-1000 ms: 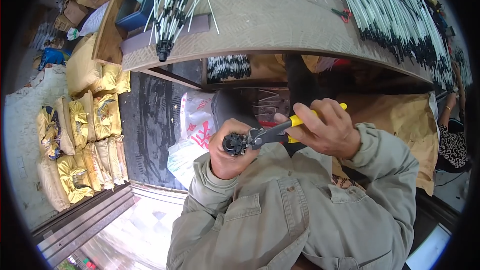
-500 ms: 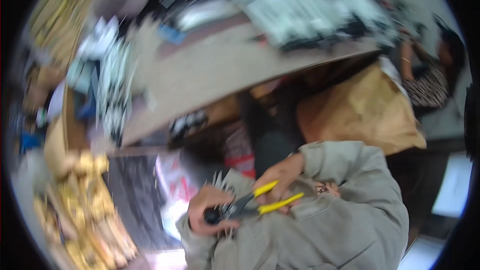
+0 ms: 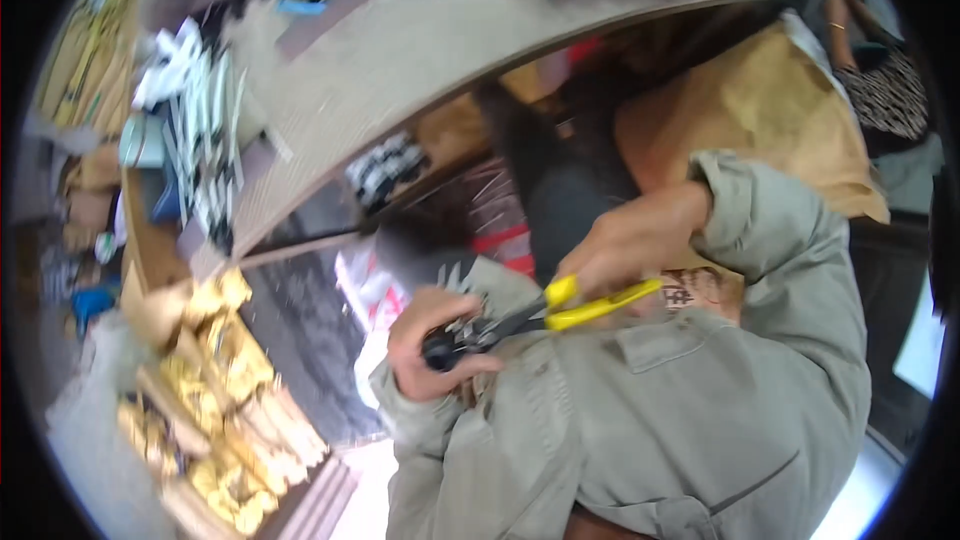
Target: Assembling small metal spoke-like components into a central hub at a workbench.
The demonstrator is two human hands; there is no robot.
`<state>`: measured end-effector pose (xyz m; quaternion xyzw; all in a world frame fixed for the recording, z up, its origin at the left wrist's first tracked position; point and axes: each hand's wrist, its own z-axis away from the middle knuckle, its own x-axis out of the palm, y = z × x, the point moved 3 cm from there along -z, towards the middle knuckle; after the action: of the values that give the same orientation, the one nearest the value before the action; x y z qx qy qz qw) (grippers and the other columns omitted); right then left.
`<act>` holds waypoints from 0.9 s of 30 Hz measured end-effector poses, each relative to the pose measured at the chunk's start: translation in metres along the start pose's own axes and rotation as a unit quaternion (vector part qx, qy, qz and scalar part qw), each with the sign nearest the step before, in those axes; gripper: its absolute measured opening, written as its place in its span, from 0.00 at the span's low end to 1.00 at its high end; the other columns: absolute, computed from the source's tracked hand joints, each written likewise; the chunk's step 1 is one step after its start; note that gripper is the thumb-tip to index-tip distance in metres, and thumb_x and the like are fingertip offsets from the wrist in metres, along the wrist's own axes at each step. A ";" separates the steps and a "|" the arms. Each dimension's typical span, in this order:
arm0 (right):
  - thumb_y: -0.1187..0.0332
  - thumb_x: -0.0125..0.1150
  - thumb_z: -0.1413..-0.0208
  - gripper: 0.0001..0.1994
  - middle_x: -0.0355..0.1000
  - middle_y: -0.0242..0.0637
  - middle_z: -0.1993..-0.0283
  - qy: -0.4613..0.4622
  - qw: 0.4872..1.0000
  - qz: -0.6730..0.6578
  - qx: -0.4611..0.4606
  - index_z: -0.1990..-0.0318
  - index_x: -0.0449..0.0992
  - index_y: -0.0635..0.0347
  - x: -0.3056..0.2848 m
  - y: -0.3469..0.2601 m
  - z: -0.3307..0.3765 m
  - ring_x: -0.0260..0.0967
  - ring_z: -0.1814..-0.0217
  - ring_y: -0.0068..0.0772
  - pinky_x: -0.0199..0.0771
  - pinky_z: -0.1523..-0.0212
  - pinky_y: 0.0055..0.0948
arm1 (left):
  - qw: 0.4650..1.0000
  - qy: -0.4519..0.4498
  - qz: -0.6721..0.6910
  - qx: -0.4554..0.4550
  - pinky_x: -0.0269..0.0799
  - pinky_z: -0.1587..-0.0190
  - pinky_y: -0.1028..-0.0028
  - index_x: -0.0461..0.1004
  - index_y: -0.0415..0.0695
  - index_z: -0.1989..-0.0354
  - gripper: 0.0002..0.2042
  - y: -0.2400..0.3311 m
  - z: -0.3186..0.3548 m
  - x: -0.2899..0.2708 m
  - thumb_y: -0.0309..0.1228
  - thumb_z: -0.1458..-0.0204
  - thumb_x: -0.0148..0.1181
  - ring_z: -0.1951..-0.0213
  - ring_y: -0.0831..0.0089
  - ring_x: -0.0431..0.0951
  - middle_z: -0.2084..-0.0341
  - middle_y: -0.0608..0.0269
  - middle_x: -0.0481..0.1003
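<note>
jacket: grey-green, long slvs | buttoned chest pocket flap | cuffs loose | hands bare

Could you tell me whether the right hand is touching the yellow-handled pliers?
Touching: the head view shows the right hand wrapped around the yellow-handled pliers.

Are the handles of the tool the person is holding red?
No, the handles of the cutting tool in the right hand are bright yellow, and its dark tip meets the small black part in the left hand.
</note>
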<state>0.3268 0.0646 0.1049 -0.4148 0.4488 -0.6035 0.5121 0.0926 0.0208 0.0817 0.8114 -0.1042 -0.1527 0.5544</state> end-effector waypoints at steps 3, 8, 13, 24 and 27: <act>0.73 0.57 0.51 0.29 0.72 0.45 0.59 -0.128 0.918 -0.342 0.157 0.40 0.56 0.61 0.018 0.016 -0.039 0.73 0.72 0.31 0.76 0.71 0.27 | 1.000 0.015 -0.001 -0.020 0.63 0.67 0.72 0.75 0.38 0.64 0.26 0.000 0.030 -0.020 0.34 0.77 0.76 0.72 0.68 0.72 0.73 0.60 0.75; 0.73 0.65 0.61 0.38 0.70 0.47 0.55 0.241 0.904 0.344 -0.079 0.39 0.55 0.58 0.033 -0.032 -0.042 0.71 0.70 0.39 0.73 0.69 0.29 | 0.985 0.113 0.100 -0.080 0.63 0.65 0.73 0.74 0.35 0.65 0.26 -0.001 0.046 -0.041 0.34 0.74 0.76 0.68 0.70 0.71 0.70 0.57 0.74; 0.76 0.57 0.54 0.31 0.69 0.47 0.54 0.184 0.928 0.324 -0.006 0.40 0.54 0.64 0.040 -0.036 -0.036 0.72 0.67 0.39 0.74 0.65 0.30 | 0.984 0.101 0.101 -0.102 0.63 0.63 0.74 0.74 0.36 0.63 0.26 -0.002 0.056 -0.042 0.32 0.74 0.76 0.67 0.71 0.70 0.68 0.56 0.74; 0.68 0.59 0.48 0.24 0.66 0.43 0.51 0.101 0.983 0.073 -0.133 0.44 0.63 0.63 0.015 -0.023 -0.051 0.68 0.67 0.27 0.71 0.70 0.22 | 0.986 0.095 0.118 -0.068 0.62 0.65 0.75 0.73 0.37 0.64 0.25 -0.008 0.050 -0.044 0.32 0.72 0.76 0.69 0.72 0.69 0.70 0.60 0.72; 0.68 0.63 0.63 0.26 0.62 0.43 0.50 0.181 0.866 0.466 -0.002 0.51 0.68 0.60 0.031 -0.025 -0.056 0.63 0.55 0.38 0.63 0.58 0.36 | 0.988 0.127 0.076 -0.049 0.62 0.64 0.74 0.72 0.37 0.61 0.26 -0.007 0.048 -0.038 0.31 0.72 0.75 0.68 0.72 0.69 0.70 0.60 0.72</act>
<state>0.2626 0.0427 0.1159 -0.0415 0.6761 -0.3581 0.6426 0.0400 -0.0053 0.0644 0.7861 -0.0868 -0.0113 0.6119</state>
